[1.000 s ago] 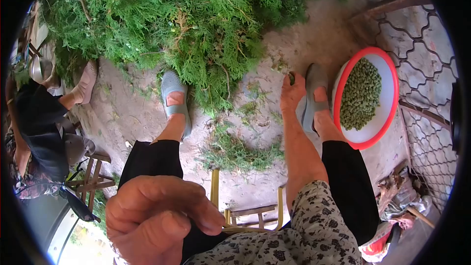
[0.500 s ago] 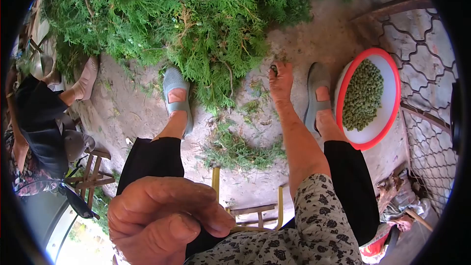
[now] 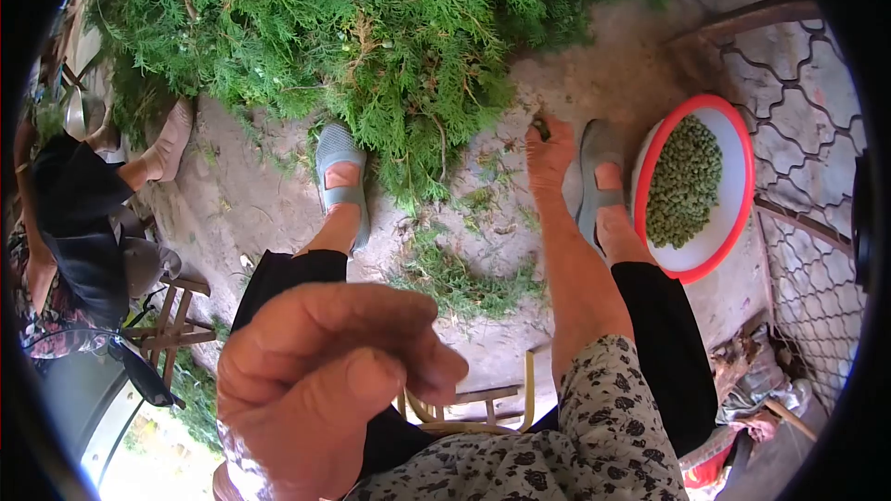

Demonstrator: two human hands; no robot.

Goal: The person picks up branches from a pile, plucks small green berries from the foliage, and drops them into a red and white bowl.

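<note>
Close to the camera, my left hand (image 3: 325, 380) is raised with its fingers curled over and the thumb tucked beneath; whatever lies inside it, if anything, is hidden. My right hand (image 3: 552, 148) reaches down near my right shoe (image 3: 589, 167), its fingers closed around something small and green, which looks like a green seed cone (image 3: 541, 130). To the right stands a white basin with a red rim (image 3: 640, 162), partly filled with many small green cones (image 3: 685, 181). Cut evergreen branches (image 3: 371, 46) with flat, scaly leaves lie heaped in front of my feet.
Leaf scraps (image 3: 464, 278) litter the floor between my feet. A wire-mesh panel (image 3: 798, 121) is beyond the basin. At the left, another person's leg and foot (image 3: 167, 144) show beside a wooden stool (image 3: 176, 315). Bags and a stick (image 3: 789, 416) lie at lower right.
My right hand has shifted slightly right, towards the shoe and basin, and the green bit in it shows more clearly. My left hand has risen a little and moved right, still curled.
</note>
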